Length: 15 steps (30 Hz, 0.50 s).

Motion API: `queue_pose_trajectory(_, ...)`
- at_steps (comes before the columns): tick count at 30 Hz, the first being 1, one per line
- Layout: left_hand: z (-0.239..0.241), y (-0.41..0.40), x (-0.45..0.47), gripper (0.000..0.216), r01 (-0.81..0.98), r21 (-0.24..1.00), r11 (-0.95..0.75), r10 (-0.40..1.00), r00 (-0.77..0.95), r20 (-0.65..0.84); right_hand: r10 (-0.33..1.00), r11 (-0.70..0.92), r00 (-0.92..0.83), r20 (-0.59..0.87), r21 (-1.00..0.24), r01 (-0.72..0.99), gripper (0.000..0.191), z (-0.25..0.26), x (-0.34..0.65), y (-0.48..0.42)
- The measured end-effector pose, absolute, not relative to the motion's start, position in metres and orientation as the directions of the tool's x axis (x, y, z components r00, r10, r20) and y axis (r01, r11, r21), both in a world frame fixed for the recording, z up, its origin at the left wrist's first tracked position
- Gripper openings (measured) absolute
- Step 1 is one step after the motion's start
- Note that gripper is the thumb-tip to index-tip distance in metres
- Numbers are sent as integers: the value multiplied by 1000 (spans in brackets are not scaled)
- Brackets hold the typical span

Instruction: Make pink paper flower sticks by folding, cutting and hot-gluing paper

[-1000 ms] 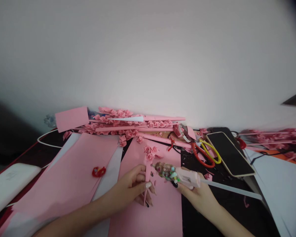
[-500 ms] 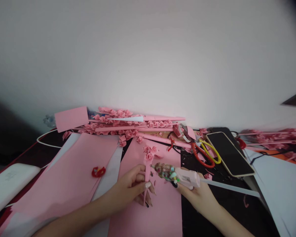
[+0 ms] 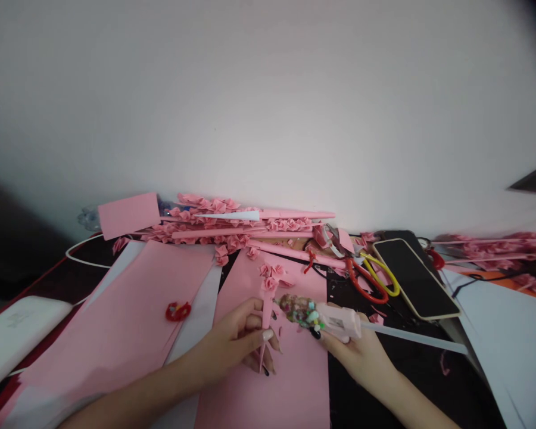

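Our left hand [image 3: 232, 339] pinched a paper cone [image 3: 267, 313] — our right hand [image 3: 366, 354] closed round a glue gun [image 3: 339, 320]. Paper roses [image 3: 289, 224] lined the back edge of the tabletop [image 3: 370, 408].

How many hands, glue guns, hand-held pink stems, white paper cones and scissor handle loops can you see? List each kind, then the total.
Hands: 2, left hand and right hand
Glue gun: 1
Held pink stem: 1
White paper cone: 1
Handle loops: 2, red loop and yellow loop
Total: 7
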State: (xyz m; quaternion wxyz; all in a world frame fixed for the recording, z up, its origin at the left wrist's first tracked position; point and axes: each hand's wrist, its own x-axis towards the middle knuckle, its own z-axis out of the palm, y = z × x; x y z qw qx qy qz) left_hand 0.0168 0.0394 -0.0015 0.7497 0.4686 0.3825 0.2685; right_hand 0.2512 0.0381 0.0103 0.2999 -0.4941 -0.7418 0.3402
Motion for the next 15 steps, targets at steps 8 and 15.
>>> queue_pose_trajectory(8, -4, 40, 16, 21, -63, 909, 412, 759, 576, -304, 937, 291, -328, 120, -785, 546, 20, 9, 252, 37)
queue_pose_trajectory(15, -4, 39, 16, 20, -70, 899, 433, 745, 590, -313, 938, 316, -316, 140, -722, 616, 21, 8, 254, 34)
